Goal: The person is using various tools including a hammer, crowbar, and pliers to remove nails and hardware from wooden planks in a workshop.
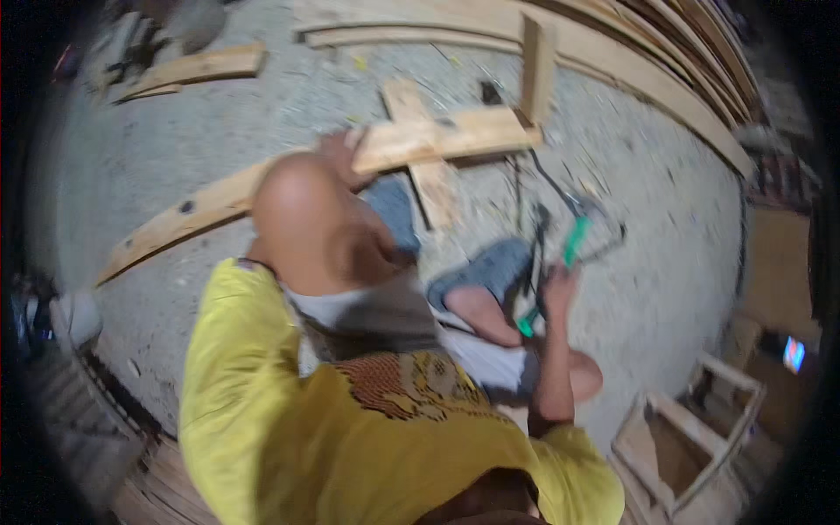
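A short wooden board [490, 131] lies crosswise over another wooden piece [435, 192] on the floor, making a cross shape. My left hand [339, 157] is at the near-left end of the upper board, seemingly gripping it; my raised knee partly hides it, and its fingers are blurred. Down by my right foot, my right hand [557, 293] is closed around the green handle of a tool [576, 238]. Blur hides what kind of tool it is. Dark, thin metal bars [551, 184] lie around its far end.
A long plank [188, 207] runs out leftward past my knee. A wooden block [536, 70] stands beyond the crossed boards. Long boards [630, 66] are stacked along the far right. A wooden frame [691, 420] is at lower right, and a short offcut [210, 64] lies far left.
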